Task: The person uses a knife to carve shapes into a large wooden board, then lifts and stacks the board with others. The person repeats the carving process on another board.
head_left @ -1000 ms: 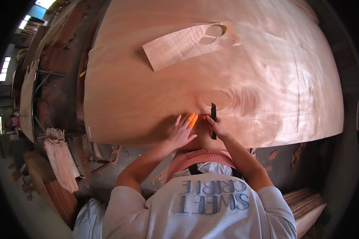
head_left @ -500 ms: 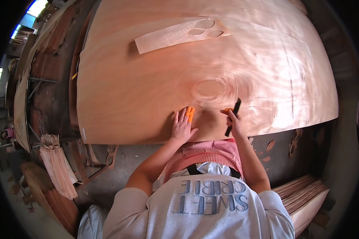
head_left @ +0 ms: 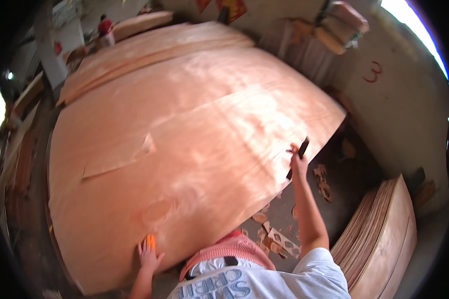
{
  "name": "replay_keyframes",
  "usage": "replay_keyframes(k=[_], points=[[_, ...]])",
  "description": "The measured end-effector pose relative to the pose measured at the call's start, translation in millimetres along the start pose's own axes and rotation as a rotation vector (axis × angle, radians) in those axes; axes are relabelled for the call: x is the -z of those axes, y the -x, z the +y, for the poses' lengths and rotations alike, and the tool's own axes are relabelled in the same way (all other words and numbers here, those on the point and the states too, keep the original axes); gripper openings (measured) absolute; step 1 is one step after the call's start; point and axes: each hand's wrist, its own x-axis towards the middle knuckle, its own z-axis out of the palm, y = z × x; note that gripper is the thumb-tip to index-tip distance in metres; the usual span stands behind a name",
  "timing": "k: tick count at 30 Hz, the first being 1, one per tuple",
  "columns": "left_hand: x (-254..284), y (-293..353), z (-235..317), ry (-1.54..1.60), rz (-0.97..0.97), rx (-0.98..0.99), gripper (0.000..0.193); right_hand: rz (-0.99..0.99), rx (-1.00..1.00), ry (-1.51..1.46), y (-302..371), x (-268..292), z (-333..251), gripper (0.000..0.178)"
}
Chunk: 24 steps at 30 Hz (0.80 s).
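Right grip (head_left: 298,162) is closed around a slim, straight black tool (head_left: 305,145) at the near-right edge of a broad, glossy tan wood-veneer sheet (head_left: 102,199); whether it touches that surface I cannot tell. Left grip (head_left: 148,253), holding nothing, lies palm down on the sheet near its close edge, with orange finger coverings (head_left: 151,242). Well to the right stands a thick stack of brown-edged wood sheets (head_left: 379,234). Beyond the left hand lies a long, flat tan veneer strip (head_left: 119,160); between them shows a tan oval patch (head_left: 158,210). Small, holed brown veneer scraps (head_left: 283,241) litter the dark grey floor (head_left: 344,174).
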Motion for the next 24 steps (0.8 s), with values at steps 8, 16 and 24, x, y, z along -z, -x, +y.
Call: replay_keyframes(k=[8, 16, 24], points=[[-7.8, -10.9, 10.6, -0.135, -0.063, 0.072, 0.088, 0.132, 0.518, -0.261, -182.1, 39.6, -285.3, 0.030], [-6.7, -12.3, 10.0, -0.166, -0.052, 0.120, 0.085, -0.589, 0.197, -0.553, -279.0, 55.7, -316.5, 0.028], [-6.7, -3.5, 13.8, -0.198, -0.091, 0.164, 0.085, -0.466, 0.045, -0.599, -279.9, 39.0, -299.3, 0.019]])
